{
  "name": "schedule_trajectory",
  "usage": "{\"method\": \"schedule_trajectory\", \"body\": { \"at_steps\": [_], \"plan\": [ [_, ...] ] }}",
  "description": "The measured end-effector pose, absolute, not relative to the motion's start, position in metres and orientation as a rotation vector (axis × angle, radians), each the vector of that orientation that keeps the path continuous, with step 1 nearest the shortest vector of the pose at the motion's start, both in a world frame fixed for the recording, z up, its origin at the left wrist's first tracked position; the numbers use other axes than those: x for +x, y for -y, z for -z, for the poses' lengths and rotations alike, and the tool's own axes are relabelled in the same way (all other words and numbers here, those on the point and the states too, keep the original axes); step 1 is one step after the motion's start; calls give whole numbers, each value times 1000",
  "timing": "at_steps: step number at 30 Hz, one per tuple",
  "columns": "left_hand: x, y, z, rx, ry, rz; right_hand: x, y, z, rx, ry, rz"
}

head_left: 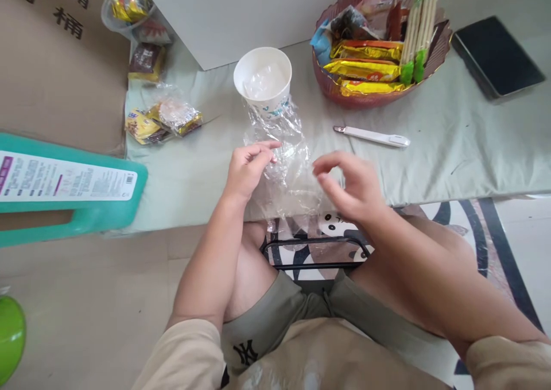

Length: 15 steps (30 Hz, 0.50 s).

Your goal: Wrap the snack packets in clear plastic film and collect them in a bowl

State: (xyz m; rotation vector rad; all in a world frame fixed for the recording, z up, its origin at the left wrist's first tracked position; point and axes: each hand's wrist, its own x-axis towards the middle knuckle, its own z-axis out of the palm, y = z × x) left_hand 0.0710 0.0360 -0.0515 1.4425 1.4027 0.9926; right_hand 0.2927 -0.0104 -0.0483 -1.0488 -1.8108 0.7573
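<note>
A crumpled sheet of clear plastic film (286, 157) runs from the foot of a white paper cup (263, 82) down over the table's front edge. At the film's left side, my left hand (248, 169) is closed, thumb and forefinger pinched at the plastic. My right hand (355, 183) hovers right of the film, slightly blurred, its fingers curled with a small gap between thumb and forefinger; nothing shows in it. Inside the upright cup lies some clear plastic. A white utility knife (372, 136) rests on the cloth beyond my right hand.
A reddish bowl (370, 100) of wrapped snacks stands at the back right, beside a dark tablet-like device (499, 57). Left of the cup lie snack packets (163, 117). A teal jug (107, 212) and a cardboard box (64, 74) border the left side.
</note>
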Motion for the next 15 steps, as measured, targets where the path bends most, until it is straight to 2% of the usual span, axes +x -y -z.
{"method": "schedule_trajectory", "body": {
  "at_steps": [4,9,15],
  "plan": [
    [68,-32,46,1389,-1247,-888,312,-12,55,-1313,1661,-686],
    [74,-29,42,1506,-1121,-707,319,-32,61,-1276,1806,-730],
    [78,-30,44,1551,-1154,-704,317,-38,57,-1285,1771,-826]
  ]
}}
